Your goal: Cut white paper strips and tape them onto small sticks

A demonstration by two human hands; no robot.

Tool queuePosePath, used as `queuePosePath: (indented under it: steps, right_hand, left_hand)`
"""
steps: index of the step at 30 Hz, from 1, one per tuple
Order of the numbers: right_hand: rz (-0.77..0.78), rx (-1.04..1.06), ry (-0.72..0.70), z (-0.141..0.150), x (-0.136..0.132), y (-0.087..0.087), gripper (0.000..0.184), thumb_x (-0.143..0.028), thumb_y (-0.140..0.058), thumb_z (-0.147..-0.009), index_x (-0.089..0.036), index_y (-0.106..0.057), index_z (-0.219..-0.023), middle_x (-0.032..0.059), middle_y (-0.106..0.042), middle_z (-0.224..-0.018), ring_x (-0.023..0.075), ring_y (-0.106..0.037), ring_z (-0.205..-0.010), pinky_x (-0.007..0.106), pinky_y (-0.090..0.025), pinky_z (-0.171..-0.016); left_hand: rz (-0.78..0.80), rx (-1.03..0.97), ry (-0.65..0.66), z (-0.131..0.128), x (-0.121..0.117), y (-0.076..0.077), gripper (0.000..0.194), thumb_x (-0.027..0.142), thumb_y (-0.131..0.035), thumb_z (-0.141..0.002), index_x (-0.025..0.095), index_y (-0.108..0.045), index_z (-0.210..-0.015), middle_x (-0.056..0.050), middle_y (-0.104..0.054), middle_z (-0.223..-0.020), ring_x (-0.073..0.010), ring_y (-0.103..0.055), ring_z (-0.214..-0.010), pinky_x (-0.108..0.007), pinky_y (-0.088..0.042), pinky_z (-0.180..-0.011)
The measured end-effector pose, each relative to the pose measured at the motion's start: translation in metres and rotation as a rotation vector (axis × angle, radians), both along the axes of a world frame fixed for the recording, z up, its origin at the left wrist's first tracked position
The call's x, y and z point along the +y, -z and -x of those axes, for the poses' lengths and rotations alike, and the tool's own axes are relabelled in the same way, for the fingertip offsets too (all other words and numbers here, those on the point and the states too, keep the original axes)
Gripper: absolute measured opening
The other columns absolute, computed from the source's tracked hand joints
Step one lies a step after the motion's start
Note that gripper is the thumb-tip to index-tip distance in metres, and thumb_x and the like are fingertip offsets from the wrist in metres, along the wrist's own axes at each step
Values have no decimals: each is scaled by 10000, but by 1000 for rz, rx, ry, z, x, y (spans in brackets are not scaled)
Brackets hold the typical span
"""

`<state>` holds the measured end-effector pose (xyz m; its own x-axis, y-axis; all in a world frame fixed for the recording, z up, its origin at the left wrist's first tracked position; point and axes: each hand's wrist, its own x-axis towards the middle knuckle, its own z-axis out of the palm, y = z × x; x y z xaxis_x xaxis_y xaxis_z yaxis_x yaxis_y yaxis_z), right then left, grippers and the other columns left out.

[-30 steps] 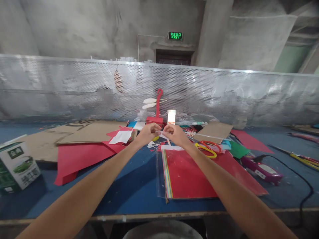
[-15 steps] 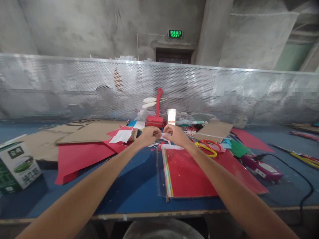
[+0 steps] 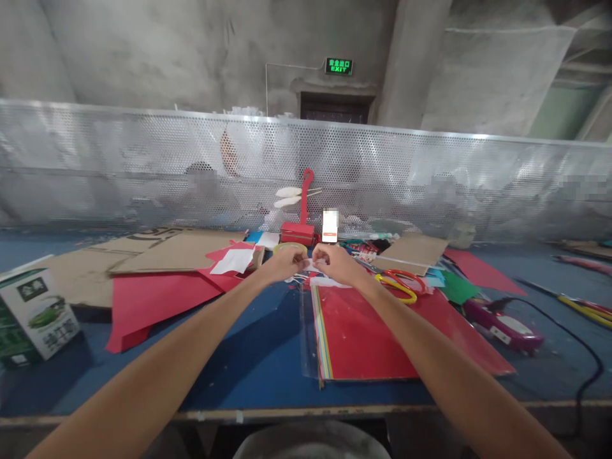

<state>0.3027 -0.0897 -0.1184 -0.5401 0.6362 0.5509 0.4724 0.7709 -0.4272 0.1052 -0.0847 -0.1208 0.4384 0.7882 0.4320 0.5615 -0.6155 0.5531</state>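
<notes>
Between my two hands is a small white piece of paper [image 3: 310, 263], pinched at both ends. My left hand [image 3: 285, 262] is closed on its left end, fingertips bent inward. Closed on the right end is my right hand [image 3: 335, 261]. A yellowish tape roll [image 3: 289, 247] lies just behind my left hand. Below my right hand, a clear sleeve of coloured paper sheets [image 3: 368, 331], red on top, lies on the blue table [image 3: 239, 363]. Scissors with red and yellow handles [image 3: 399, 285] rest on the sleeve, beside my right forearm.
Cardboard [image 3: 176, 252] and red paper [image 3: 162, 303] lie left, near a green and white carton [image 3: 41, 312]. A red box with an upright strip [image 3: 297, 233] and a lit phone [image 3: 329, 226] stand behind my hands. At right lies a purple device [image 3: 504, 326] with a black cord.
My hands have shifted very slightly, and more of the tape roll and the phone shows behind them. Both keep hold of the white paper.
</notes>
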Motion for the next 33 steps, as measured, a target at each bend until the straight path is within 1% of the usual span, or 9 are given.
queuePosePath:
  steps: [3, 5, 8, 11, 15, 19, 25, 30, 33]
  right_hand:
    - [-77, -97, -26, 2, -4, 0, 218, -256, -688, -733, -199, -602, -925, 21, -643, -872, 159, -553, -742, 241, -369, -682]
    - [-130, -143, -39, 4, -4, 1, 287, -224, -718, -704, -201, -599, -964, 39, -643, -926, 179, -566, -801, 249, -371, -713]
    - [-172, -152, -14, 5, -3, 0, 210, -177, -680, -749, -205, -618, -948, 55, -660, -935, 196, -589, -838, 258, -371, -735]
    - [-158, -105, -2, 4, -2, -2, 82, -212, -637, -819, -214, -657, -899, 53, -690, -900, 198, -614, -827, 264, -376, -749]
    - [-130, -49, 27, 2, -3, -4, 100, -267, -611, -859, -226, -691, -904, 48, -704, -825, 192, -625, -757, 268, -384, -727]
    - [-138, 2, 65, 3, -2, -4, 147, -282, -632, -843, -244, -693, -971, 31, -701, -756, 188, -619, -710, 265, -384, -699]
    - [-120, 30, 71, 2, -3, -7, 161, -293, -607, -854, -221, -751, -865, 34, -728, -803, 164, -612, -697, 251, -373, -651]
    - [-25, 47, 101, 3, -3, -7, 196, -308, -623, -839, -169, -756, -877, 44, -714, -718, 149, -598, -656, 230, -380, -621]
    - [-24, 33, 135, 3, -1, -5, 197, -322, -638, -829, -172, -753, -883, 42, -713, -720, 147, -598, -654, 225, -374, -610]
  left_hand:
    - [99, -75, 27, 1, 2, 0, 146, 307, -600, -727, 164, -598, -696, 15, -556, -604, -116, -511, -569, -208, -387, -526]
    - [182, -133, 42, 0, 2, 0, 143, 305, -618, -709, 164, -602, -695, 17, -561, -611, -110, -517, -570, -206, -403, -535]
    - [305, -219, 57, 0, 1, 0, 175, 331, -659, -688, 164, -608, -675, 20, -566, -597, -102, -511, -546, -200, -403, -517]
    - [389, -285, 73, 0, 0, 0, 199, 340, -690, -667, 163, -604, -638, 18, -566, -571, -102, -521, -534, -203, -417, -515]
    - [403, -330, 81, 1, 1, 0, 187, 320, -697, -668, 162, -607, -624, 5, -589, -579, -107, -547, -541, -217, -441, -541]
    - [410, -321, 70, 0, 0, -1, 192, 327, -703, -673, 155, -619, -652, 0, -611, -605, -104, -544, -533, -223, -438, -544]
    - [454, -323, 45, -3, -6, -6, 229, 361, -708, -676, 155, -609, -688, 2, -621, -637, -97, -542, -554, -217, -433, -564]
    - [442, -305, 35, -6, -9, -8, 255, 365, -720, -648, 146, -593, -681, 14, -596, -623, -89, -519, -545, -208, -412, -554]
    - [444, -292, 4, -7, -8, -6, 257, 359, -723, -638, 146, -583, -672, 17, -587, -617, -87, -507, -538, -211, -409, -550]
